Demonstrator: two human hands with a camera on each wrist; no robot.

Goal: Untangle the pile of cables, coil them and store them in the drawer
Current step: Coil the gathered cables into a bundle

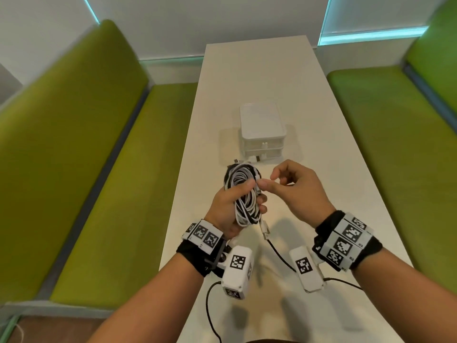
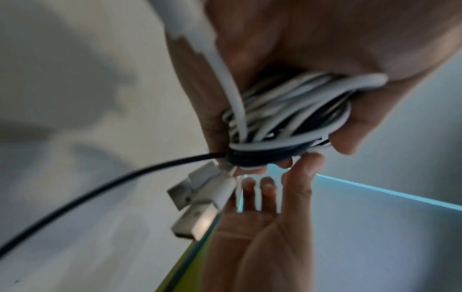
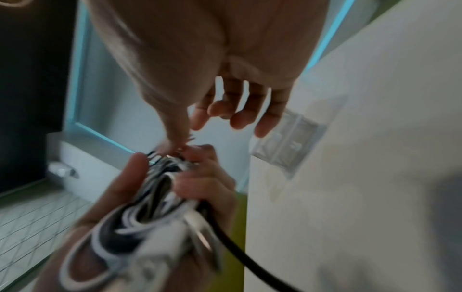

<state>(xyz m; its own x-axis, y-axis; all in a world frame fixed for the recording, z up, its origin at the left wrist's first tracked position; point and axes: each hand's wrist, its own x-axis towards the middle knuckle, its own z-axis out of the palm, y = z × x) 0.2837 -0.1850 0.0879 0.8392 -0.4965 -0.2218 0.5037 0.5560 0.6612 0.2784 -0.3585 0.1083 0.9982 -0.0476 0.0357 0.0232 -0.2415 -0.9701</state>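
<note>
Coiled cables (image 1: 243, 194) in left hand (image 1: 230, 209) — right hand's (image 1: 296, 191) thumb seemingly touching.

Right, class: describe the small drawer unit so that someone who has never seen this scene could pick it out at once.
Start from the long white table that runs between the two green benches. The drawer unit stands near the table's middle, just beyond the left hand gripping the coiled cables. It is the only box on the table: white, squarish, with two stacked translucent drawers.
</note>
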